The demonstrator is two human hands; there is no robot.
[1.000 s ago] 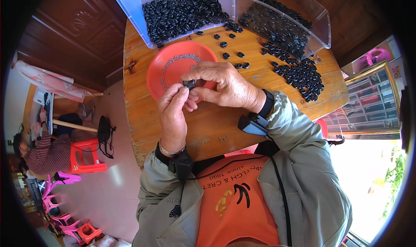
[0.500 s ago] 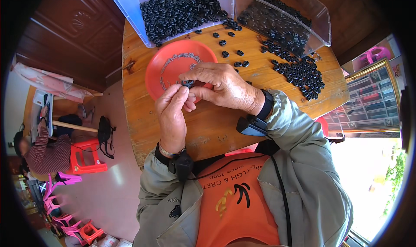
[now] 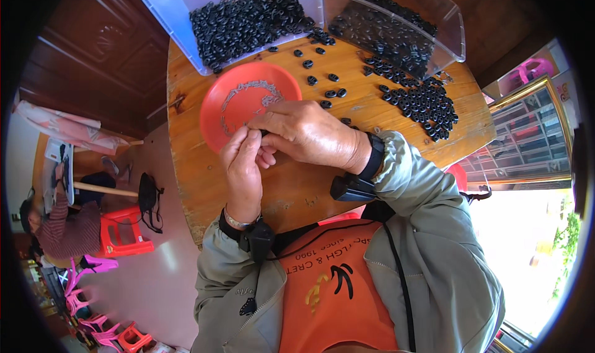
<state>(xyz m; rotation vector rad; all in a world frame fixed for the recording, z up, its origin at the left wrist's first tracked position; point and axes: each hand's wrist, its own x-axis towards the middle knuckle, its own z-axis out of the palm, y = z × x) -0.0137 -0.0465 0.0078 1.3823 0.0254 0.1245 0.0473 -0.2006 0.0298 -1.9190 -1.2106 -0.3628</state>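
Observation:
My left hand and my right hand meet over the near right edge of a red plastic bowl. Both are closed, fingertips pinched together around a small black cord lock. Only a dark sliver of it shows; the fingers cover the rest. Inside the bowl, small silver-grey pieces, thin and short like springs, lie in a rough ring. More black oval cord locks are scattered on the wooden table just beyond my right hand.
A whitish plastic bin and a clear one, both filled with black pieces, lie at the far side. Many cord locks are spread at the table's right. A person sits at the left by a red stool.
My right hand has turned over the fingertips, hiding most of the cord lock that showed before. The table and bins appear shifted slightly left in the view.

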